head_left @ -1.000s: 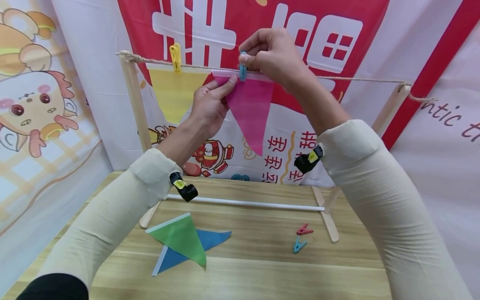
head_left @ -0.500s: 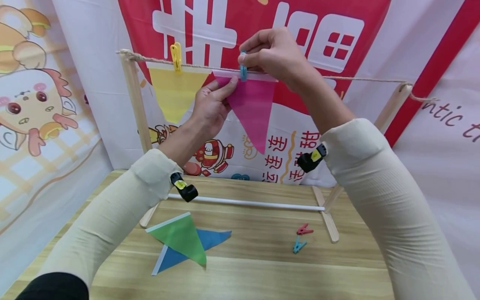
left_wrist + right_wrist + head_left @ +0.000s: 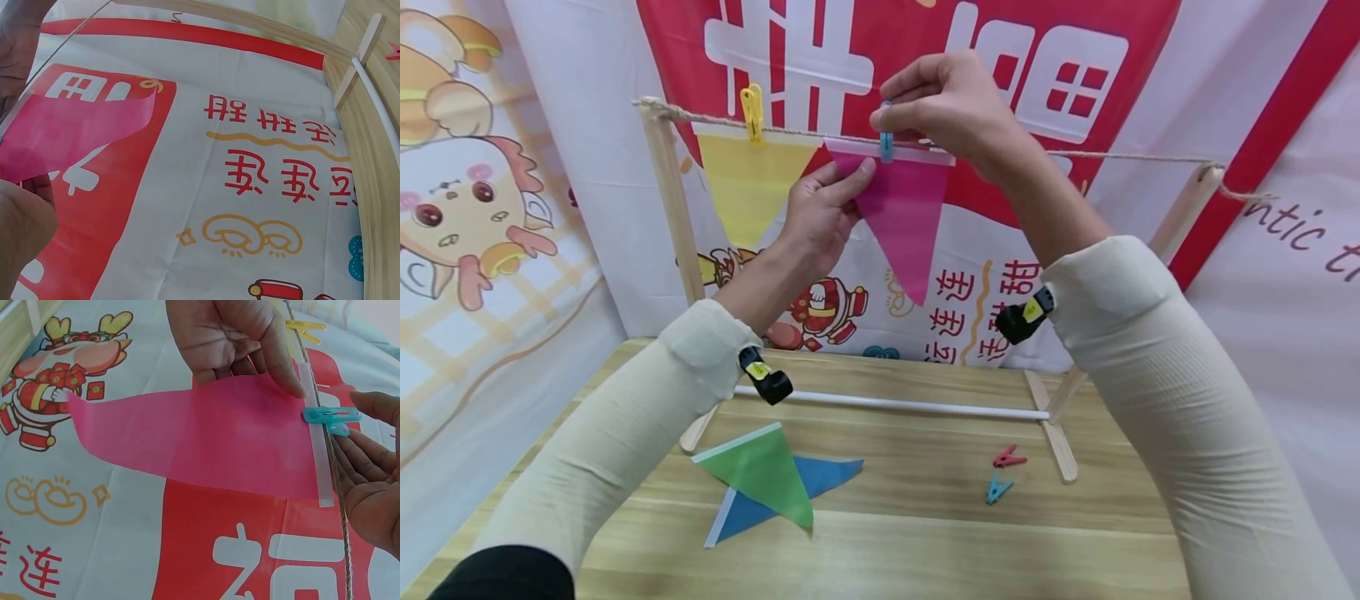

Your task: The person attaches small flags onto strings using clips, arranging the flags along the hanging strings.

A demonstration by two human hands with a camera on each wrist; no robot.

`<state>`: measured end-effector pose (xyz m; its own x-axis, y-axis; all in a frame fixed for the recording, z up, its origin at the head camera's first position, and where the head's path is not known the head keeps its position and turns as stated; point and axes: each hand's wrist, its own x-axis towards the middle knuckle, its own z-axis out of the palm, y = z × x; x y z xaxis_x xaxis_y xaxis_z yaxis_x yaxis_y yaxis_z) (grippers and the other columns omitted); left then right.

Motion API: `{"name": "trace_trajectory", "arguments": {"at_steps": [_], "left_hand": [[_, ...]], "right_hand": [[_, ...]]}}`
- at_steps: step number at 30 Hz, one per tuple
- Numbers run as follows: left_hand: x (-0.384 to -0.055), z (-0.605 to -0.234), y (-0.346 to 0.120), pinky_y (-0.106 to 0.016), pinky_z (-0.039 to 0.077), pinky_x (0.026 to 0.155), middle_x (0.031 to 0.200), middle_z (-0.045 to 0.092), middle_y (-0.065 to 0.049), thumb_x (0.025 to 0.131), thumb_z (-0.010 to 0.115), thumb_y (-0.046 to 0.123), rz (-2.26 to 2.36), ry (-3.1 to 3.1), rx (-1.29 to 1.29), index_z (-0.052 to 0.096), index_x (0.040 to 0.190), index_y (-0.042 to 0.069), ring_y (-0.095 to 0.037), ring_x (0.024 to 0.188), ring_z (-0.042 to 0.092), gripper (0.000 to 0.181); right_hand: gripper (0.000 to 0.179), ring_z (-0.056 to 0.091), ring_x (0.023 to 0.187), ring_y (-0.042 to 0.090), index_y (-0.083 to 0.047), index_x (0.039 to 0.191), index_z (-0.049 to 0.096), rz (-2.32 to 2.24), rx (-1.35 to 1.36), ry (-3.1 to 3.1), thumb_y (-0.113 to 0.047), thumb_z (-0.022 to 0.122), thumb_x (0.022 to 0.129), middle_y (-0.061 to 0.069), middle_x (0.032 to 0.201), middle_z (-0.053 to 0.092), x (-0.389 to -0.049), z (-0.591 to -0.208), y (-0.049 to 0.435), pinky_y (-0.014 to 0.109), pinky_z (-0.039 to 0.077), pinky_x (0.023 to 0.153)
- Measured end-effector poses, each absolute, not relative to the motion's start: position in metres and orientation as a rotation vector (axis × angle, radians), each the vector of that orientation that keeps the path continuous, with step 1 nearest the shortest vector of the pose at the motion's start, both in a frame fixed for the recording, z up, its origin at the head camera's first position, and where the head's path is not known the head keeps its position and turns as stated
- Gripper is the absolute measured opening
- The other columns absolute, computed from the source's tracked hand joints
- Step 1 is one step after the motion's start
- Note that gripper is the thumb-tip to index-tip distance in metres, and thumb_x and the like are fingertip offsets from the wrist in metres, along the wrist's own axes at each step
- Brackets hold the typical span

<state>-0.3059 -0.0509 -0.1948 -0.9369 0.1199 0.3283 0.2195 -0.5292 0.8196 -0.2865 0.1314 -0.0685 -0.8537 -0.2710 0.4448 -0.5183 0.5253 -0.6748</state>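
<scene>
Head: pennant (image 3: 904, 218) in left grip (image 3: 822, 212); right wrist alone: right grip (image 3: 376, 490) loose beside clip (image 3: 330, 415).

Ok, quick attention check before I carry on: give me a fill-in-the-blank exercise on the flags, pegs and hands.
1. The hand pinching the pink flag is the person's ____ hand.
2. The peg above the yellow flag is coloured ____.
3. The green flag lies partly over another flag, which is ____.
4. Counting the red peg, loose pegs on the table number ____.

Missing words: left; yellow; blue; two.
</scene>
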Motion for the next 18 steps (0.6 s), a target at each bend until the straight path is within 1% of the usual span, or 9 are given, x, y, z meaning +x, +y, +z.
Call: {"name": "trace_trajectory", "arguments": {"at_steps": [7, 10, 12, 15, 18], "left_hand": [[-0.302, -0.198, -0.053, -0.041, 0.056, 0.125, 0.151, 0.07, -0.006, 0.107, 0.078, 0.025, -2.578, -1.546, -0.523, 0.072, 0.15, 0.013, -0.027, 0.14, 0.07, 0.044], [-0.302, -0.201, -0.056, -0.039, 0.058, 0.122, 0.15, 0.07, -0.005, 0.108, 0.077, 0.024, -2.55, -1.578, -0.511, 0.073, 0.149, 0.012, -0.027, 0.138, 0.069, 0.043], [-0.303, -0.202, -0.057, -0.035, 0.061, 0.117, 0.146, 0.07, -0.006, 0.109, 0.076, 0.022, -2.545, -1.592, -0.503, 0.074, 0.147, 0.01, -0.026, 0.135, 0.069, 0.04], [-0.303, -0.205, -0.06, -0.029, 0.064, 0.106, 0.141, 0.072, -0.006, 0.111, 0.073, 0.019, -2.538, -1.61, -0.498, 0.075, 0.143, 0.007, -0.025, 0.128, 0.07, 0.035], [-0.302, -0.209, -0.061, -0.025, 0.065, 0.098, 0.137, 0.073, -0.006, 0.111, 0.073, 0.018, -2.544, -1.61, -0.499, 0.076, 0.141, 0.006, -0.024, 0.123, 0.071, 0.033]], "right_hand": [[0.051, 0.081, 0.119, 0.017, -0.012, 0.138, 0.078, 1.256, 0.67, -2.419, -0.036, 0.091, 0.095, 0.005, 0.135, 0.082, -0.287, -0.071, 0.136, 0.03, 0.065, 0.109], [0.05, 0.081, 0.117, 0.017, -0.011, 0.136, 0.078, 1.309, 0.68, -2.359, -0.035, 0.091, 0.095, 0.006, 0.133, 0.082, -0.288, -0.073, 0.138, 0.03, 0.065, 0.109], [0.049, 0.081, 0.114, 0.018, -0.009, 0.135, 0.078, 1.351, 0.693, -2.308, -0.034, 0.092, 0.095, 0.007, 0.132, 0.082, -0.288, -0.075, 0.14, 0.03, 0.065, 0.108], [0.045, 0.081, 0.11, 0.018, -0.009, 0.131, 0.079, 1.397, 0.71, -2.218, -0.032, 0.092, 0.094, 0.008, 0.128, 0.082, -0.288, -0.079, 0.143, 0.029, 0.066, 0.107], [0.041, 0.08, 0.107, 0.016, -0.009, 0.127, 0.08, 1.412, 0.731, -2.101, -0.029, 0.092, 0.094, 0.006, 0.122, 0.083, -0.287, -0.084, 0.147, 0.028, 0.066, 0.106]]}}
